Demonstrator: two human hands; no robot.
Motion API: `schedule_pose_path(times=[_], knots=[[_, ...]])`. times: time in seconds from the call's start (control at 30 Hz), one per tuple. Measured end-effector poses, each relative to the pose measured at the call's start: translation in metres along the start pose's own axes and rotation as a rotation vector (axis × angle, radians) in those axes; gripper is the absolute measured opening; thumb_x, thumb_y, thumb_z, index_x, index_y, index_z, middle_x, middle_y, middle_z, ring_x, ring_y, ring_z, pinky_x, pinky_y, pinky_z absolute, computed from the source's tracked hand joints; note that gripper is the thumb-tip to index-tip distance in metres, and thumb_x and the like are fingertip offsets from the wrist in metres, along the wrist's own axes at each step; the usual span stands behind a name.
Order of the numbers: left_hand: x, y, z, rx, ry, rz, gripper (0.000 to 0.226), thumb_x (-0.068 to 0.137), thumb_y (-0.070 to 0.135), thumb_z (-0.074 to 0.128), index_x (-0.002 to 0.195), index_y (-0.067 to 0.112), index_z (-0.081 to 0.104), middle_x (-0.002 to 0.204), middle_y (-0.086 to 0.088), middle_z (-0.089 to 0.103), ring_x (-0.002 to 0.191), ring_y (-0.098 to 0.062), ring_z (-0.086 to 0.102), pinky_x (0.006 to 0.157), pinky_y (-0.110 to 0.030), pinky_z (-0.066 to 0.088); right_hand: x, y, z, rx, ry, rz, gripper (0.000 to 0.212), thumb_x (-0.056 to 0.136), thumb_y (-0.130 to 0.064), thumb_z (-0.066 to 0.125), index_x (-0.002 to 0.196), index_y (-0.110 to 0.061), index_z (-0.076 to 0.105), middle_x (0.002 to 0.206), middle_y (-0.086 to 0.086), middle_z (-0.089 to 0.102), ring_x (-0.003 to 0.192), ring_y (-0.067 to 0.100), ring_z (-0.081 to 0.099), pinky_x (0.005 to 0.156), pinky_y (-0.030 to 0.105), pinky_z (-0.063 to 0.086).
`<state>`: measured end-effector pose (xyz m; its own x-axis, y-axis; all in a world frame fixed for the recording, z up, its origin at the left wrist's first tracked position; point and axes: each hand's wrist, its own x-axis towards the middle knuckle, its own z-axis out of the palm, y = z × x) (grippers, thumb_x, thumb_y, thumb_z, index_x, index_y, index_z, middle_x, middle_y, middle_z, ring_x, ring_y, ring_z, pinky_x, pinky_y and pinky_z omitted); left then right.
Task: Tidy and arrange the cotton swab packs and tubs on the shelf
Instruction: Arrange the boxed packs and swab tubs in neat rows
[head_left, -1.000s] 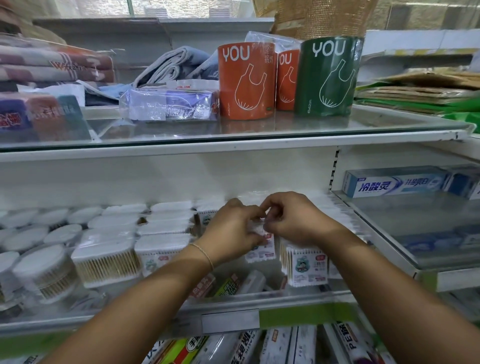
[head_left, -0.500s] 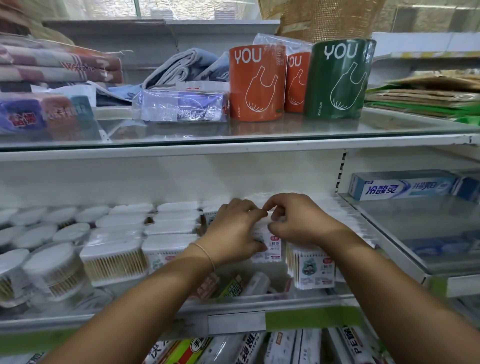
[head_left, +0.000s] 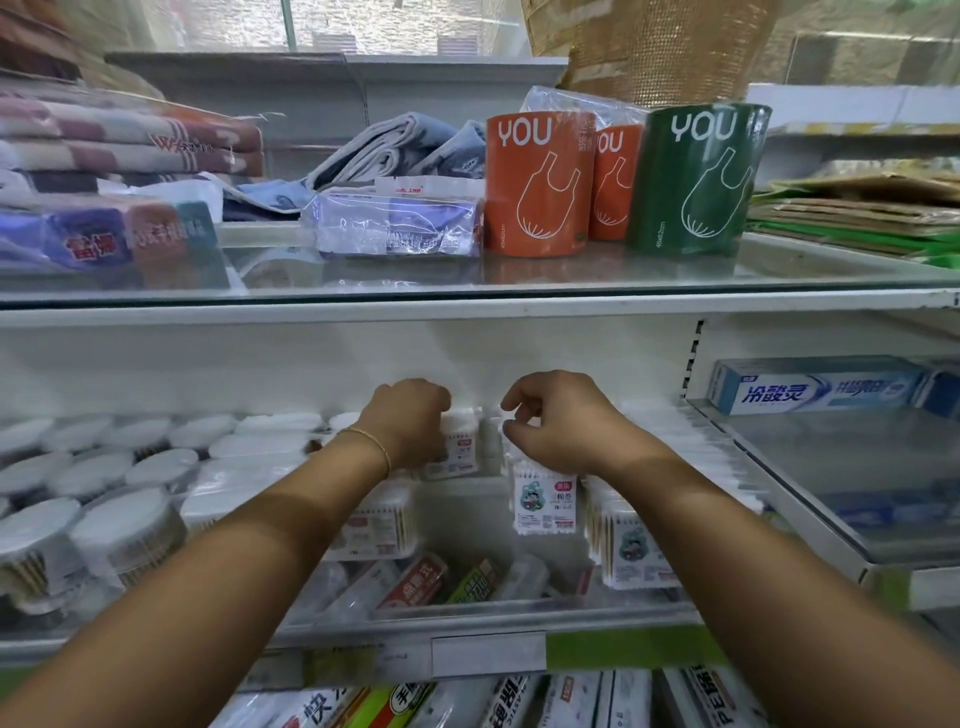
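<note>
On the middle glass shelf (head_left: 493, 616), round cotton swab tubs (head_left: 130, 525) with white lids fill the left side. Rectangular cotton swab packs (head_left: 631, 545) stand in rows at the centre and right. My left hand (head_left: 410, 421) reaches to the back and grips a white pack with a red label (head_left: 461, 448). My right hand (head_left: 563, 423) is a short way to its right, fingers curled, pinching the top of a pack with a green cartoon label (head_left: 545, 500). Both forearms hide the packs below them.
The upper shelf (head_left: 467, 306) overhangs just above my hands and carries orange and green bag rolls (head_left: 537, 187), folded towels (head_left: 124, 140) and wrapped cloths. Toothpaste boxes (head_left: 815, 384) lie on the lower right-hand shelf. Boxed goods (head_left: 415, 582) show beneath the glass.
My hands have separated: the left went back and left with one pack, the right stayed over the cartoon-label pack. The camera came closer and tilted a little.
</note>
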<state>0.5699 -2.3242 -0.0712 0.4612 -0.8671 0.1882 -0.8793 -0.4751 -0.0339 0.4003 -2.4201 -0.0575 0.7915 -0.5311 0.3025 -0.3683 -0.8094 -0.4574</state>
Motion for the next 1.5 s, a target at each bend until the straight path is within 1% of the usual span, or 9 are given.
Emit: schedule_pose_path(times=[0.2, 0.43, 0.6, 0.73, 0.83, 0.93, 1.1, 1.3, 1.5], knots=[[-0.003, -0.002, 0.004, -0.026, 0.044, 0.043, 0.033, 0.085, 0.024, 0.063, 0.117, 0.022, 0.063, 0.115, -0.003, 0.058, 0.106, -0.024, 0.055, 0.094, -0.034, 0.036, -0.005, 0.001, 0.003, 0.009, 0.024, -0.007, 0.027, 0.091, -0.030, 0.064, 0.116, -0.021, 0.068, 0.105, -0.004, 0.068, 0.100, 0.013, 0.062, 0.083, 0.021, 0.047], [-0.010, -0.007, -0.042, -0.238, 0.195, 0.057, 0.025, 0.085, 0.016, 0.062, 0.109, 0.016, 0.068, 0.115, -0.004, 0.068, 0.109, -0.028, 0.059, 0.093, -0.032, 0.045, -0.004, 0.004, -0.005, 0.080, 0.163, -0.026, 0.032, 0.091, -0.027, 0.065, 0.123, -0.020, 0.066, 0.117, -0.003, 0.066, 0.104, 0.010, 0.060, 0.085, 0.017, 0.041], [-0.022, 0.002, -0.077, -0.307, 0.235, -0.004, 0.033, 0.096, 0.026, 0.054, 0.128, 0.024, 0.060, 0.135, -0.002, 0.059, 0.122, -0.027, 0.052, 0.095, -0.027, 0.040, 0.000, -0.004, -0.016, 0.265, 0.275, -0.037, 0.049, 0.089, -0.032, 0.068, 0.136, -0.028, 0.053, 0.122, -0.009, 0.057, 0.096, 0.006, 0.061, 0.082, 0.023, 0.051], [-0.032, 0.015, -0.077, -0.469, 0.215, 0.087, 0.028, 0.091, 0.022, 0.063, 0.119, 0.026, 0.065, 0.117, 0.009, 0.067, 0.110, -0.016, 0.060, 0.086, -0.017, 0.039, -0.004, -0.009, -0.019, 0.337, 0.248, -0.086, 0.046, 0.088, -0.028, 0.070, 0.132, -0.030, 0.055, 0.122, -0.010, 0.056, 0.093, 0.004, 0.061, 0.074, 0.024, 0.056], [-0.037, 0.022, -0.070, -0.545, 0.183, 0.187, 0.017, 0.084, 0.017, 0.069, 0.095, 0.030, 0.068, 0.091, 0.012, 0.069, 0.084, -0.010, 0.064, 0.070, -0.020, 0.045, -0.011, -0.005, -0.019, 0.309, 0.220, -0.095, 0.027, 0.085, -0.021, 0.073, 0.110, -0.028, 0.068, 0.102, -0.009, 0.067, 0.080, 0.005, 0.063, 0.070, 0.024, 0.055], [-0.042, 0.026, -0.060, -0.593, 0.116, 0.217, 0.017, 0.082, 0.015, 0.072, 0.092, 0.028, 0.070, 0.083, 0.015, 0.068, 0.074, -0.002, 0.062, 0.064, -0.015, 0.044, -0.020, 0.003, -0.022, 0.308, 0.119, -0.094, 0.017, 0.080, -0.018, 0.077, 0.095, -0.024, 0.072, 0.082, -0.007, 0.070, 0.071, 0.005, 0.064, 0.066, 0.025, 0.055], [-0.050, 0.038, -0.039, -0.592, 0.021, 0.271, 0.015, 0.081, 0.022, 0.075, 0.096, 0.025, 0.072, 0.086, 0.010, 0.070, 0.077, -0.003, 0.064, 0.071, -0.022, 0.053, -0.034, 0.015, -0.029, 0.191, -0.055, -0.072, 0.015, 0.077, -0.023, 0.080, 0.090, -0.025, 0.073, 0.083, -0.007, 0.071, 0.077, 0.006, 0.066, 0.070, 0.025, 0.055], [-0.052, 0.059, -0.015, -0.384, 0.043, 0.366, 0.016, 0.085, 0.024, 0.067, 0.101, 0.023, 0.069, 0.090, 0.006, 0.065, 0.078, -0.011, 0.058, 0.066, -0.023, 0.043, -0.044, 0.020, -0.023, -0.022, -0.141, -0.005, 0.015, 0.077, -0.022, 0.077, 0.090, -0.026, 0.071, 0.085, -0.012, 0.067, 0.079, 0.005, 0.063, 0.072, 0.026, 0.054], [-0.053, 0.066, 0.004, -0.319, 0.076, 0.385, 0.031, 0.086, 0.023, 0.064, 0.116, 0.021, 0.066, 0.106, 0.001, 0.057, 0.096, -0.018, 0.055, 0.086, -0.031, 0.047, -0.048, 0.022, -0.012, -0.148, -0.133, 0.006, 0.011, 0.079, -0.020, 0.071, 0.088, -0.025, 0.073, 0.082, -0.012, 0.064, 0.076, 0.006, 0.059, 0.060, 0.016, 0.039]])
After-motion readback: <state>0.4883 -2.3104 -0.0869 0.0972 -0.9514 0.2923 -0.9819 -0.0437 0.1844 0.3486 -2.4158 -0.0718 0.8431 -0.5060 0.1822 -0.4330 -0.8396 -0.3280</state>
